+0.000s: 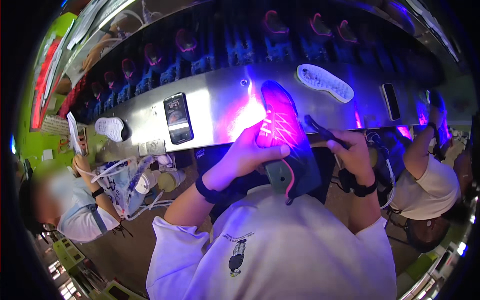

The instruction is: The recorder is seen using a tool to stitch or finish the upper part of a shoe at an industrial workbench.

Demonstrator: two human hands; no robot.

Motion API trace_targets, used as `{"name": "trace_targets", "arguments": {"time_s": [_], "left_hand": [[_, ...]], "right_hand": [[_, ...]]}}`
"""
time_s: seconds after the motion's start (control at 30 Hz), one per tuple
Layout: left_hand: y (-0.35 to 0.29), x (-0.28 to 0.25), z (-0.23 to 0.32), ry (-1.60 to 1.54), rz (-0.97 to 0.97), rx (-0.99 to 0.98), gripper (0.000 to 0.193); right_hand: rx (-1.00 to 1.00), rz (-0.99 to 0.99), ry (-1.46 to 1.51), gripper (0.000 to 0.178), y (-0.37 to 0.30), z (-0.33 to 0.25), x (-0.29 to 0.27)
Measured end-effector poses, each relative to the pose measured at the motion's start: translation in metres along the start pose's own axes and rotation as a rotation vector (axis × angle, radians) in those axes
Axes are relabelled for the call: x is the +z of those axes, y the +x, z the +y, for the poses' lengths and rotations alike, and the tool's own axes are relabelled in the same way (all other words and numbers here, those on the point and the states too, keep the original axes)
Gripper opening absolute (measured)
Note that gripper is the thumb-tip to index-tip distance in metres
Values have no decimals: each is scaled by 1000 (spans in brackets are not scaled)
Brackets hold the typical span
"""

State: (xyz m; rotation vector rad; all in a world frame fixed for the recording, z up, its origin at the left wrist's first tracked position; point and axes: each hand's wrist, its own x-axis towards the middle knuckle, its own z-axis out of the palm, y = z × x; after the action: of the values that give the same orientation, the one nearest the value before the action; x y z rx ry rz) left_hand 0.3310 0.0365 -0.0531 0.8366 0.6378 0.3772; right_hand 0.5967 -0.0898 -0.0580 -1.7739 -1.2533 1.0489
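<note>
My left hand grips a shoe upper near its collar. The upper has zigzag laces and glows pink and purple under violet light; its toe points away from me. A dark green shoe last with a round hole shows at the heel end, close to my body. In my right hand is a slim dark-handled tool, its tip close to the right side of the upper. Whether the tip touches the upper, I cannot tell. A white shoe sole lies on the metal bench beyond the tool.
Phones lie on the metal bench at left and right. Another white sole sits at the far left. Behind, a dark rack carries several shoes. Co-workers sit on both sides; the left one holds a white piece.
</note>
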Motion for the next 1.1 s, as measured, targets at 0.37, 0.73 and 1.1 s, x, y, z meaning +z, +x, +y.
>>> {"name": "trace_targets", "arguments": {"time_s": [0.37,0.73,1.1], "left_hand": [[10,-26,-1,224,158,104,55],[3,2,-1,-102,161,13,50],[-22,6,-7,-531,113,-245,50]], "right_hand": [[98,-214,177,29,-25,13,-22],[-71,28,41,31,-55,-5,-18],[-303,42,-277,30,-28,-65,-37]]}}
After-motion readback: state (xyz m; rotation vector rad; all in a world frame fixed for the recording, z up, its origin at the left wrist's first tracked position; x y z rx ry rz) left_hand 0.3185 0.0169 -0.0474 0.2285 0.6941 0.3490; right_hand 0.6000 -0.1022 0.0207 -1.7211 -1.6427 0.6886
